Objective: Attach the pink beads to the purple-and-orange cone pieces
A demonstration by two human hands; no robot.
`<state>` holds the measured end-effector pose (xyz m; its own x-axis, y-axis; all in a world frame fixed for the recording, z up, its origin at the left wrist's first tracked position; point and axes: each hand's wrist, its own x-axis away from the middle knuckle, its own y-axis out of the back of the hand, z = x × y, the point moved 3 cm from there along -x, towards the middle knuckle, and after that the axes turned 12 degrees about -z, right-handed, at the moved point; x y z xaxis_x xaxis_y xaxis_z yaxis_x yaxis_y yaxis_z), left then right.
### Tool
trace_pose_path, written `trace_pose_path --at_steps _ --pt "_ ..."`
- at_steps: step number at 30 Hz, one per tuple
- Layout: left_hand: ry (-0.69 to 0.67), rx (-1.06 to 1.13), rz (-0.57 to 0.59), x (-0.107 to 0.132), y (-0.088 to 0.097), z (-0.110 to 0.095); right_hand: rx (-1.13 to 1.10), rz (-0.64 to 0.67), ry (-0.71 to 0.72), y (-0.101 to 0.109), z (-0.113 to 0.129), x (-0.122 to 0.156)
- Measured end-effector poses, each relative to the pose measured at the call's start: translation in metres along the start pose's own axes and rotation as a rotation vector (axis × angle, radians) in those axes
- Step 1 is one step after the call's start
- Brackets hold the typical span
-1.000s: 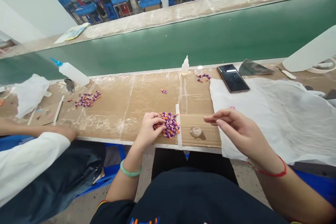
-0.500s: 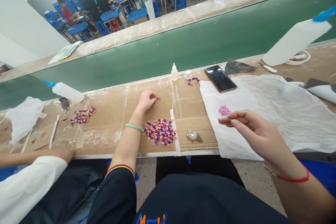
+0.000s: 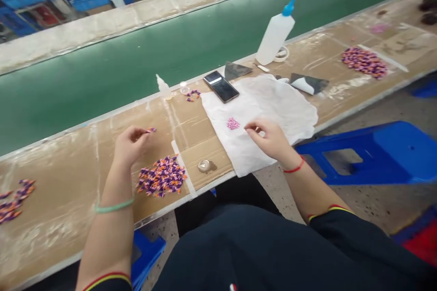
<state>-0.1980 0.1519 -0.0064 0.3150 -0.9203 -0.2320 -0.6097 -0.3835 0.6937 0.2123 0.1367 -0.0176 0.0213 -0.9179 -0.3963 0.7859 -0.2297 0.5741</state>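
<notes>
At the far left, a loose patch of purple-and-orange pieces lies on the cardboard-topped bench. My left hand is almost closed, pinching one small piece at the fingertips, just above the main heap of pieces. Behind them, a small dropper bottle stands upright beside a small clear cup; I can't make out what's in either. On the white plastic sheet, a small pink heap lies just left of my right hand, its fingers curled loosely; I can't tell whether they hold anything. Farther right, a tall squeeze bottle with a blue nozzle stands upright, its contents unclear, and another heap of pieces lies beyond it.
</notes>
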Motion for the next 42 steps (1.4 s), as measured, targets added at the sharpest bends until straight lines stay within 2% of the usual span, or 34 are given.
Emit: trace_pose_path --at_steps 4,7,11,21,34,39,42 --pt "0.231 0.369 0.032 0.036 0.013 -0.017 0.116 0.058 0.05 -0.017 -0.017 -0.004" --pt "0.382 0.609 0.104 0.065 0.012 -0.031 0.153 0.092 0.078 -0.031 -0.018 -0.005" --pt "0.468 0.747 0.125 0.089 0.007 -0.043 0.187 0.109 0.113 -0.044 -0.015 -0.008" --pt "0.481 0.857 0.111 0.11 0.0 -0.057 0.226 0.104 0.117 -0.036 -0.019 -0.007" --pt "0.543 0.848 0.107 0.136 -0.008 -0.063 0.186 0.157 0.093 -0.057 -0.008 -0.02" --pt "0.474 0.851 0.094 0.141 -0.018 -0.083 -0.001 0.205 0.08 -0.046 0.015 -0.013" --pt "0.409 0.91 0.201 0.141 -0.029 -0.109 -0.417 0.285 -0.055 -0.04 0.039 -0.003"
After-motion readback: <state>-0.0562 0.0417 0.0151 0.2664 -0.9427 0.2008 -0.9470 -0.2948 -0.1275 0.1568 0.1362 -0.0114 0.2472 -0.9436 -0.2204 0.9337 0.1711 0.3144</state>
